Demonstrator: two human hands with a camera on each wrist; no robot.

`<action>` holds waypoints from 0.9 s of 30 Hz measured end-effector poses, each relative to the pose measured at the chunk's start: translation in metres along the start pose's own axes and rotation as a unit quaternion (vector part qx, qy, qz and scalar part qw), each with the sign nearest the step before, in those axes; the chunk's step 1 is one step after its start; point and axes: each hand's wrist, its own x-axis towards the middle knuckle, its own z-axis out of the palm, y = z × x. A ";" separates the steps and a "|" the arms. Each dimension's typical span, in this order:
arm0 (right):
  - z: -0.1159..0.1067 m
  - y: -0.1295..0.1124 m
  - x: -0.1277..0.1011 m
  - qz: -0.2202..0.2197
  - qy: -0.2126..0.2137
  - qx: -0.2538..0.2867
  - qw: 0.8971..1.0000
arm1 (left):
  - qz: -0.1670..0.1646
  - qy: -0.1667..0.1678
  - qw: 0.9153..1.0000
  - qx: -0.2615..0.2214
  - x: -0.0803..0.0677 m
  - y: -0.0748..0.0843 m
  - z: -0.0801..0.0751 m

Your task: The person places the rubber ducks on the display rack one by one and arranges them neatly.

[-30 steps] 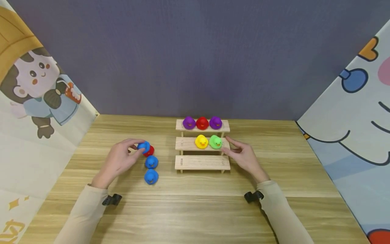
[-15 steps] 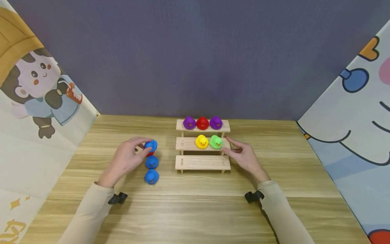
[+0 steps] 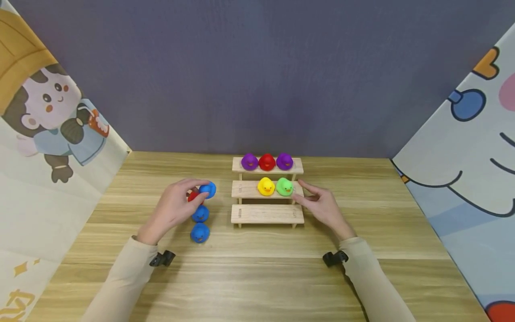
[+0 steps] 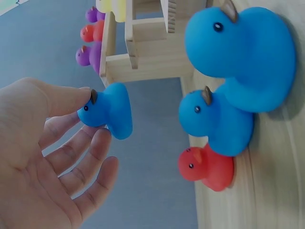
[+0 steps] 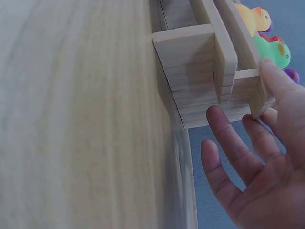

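Observation:
My left hand pinches a small blue duck between thumb and fingertips, lifted above the table just left of the wooden three-step stand. Below it a red duck and two more blue ducks sit in a row on the table. The stand's top step carries a purple duck, a red duck and another purple duck; the middle step has a yellow duck and a green duck. My right hand rests with straight fingers against the stand's right end.
The stand's bottom step is bare, as is the left part of the middle step. Printed cloth panels close in the wooden table on both sides, and a grey wall stands behind.
My left hand has carried the pinched blue duck to the right, from beside the red duck toward the stand. The right hand has stayed at the stand's end.

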 end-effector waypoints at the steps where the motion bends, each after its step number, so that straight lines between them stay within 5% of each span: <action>1: 0.000 0.000 0.000 0.001 0.000 0.002 1.000 | 0.000 -0.001 1.000 -0.002 0.001 0.002 0.000; 27: 0.001 0.002 0.001 -0.002 0.003 0.010 1.000 | 0.047 -0.004 0.998 -0.038 0.028 0.039 0.021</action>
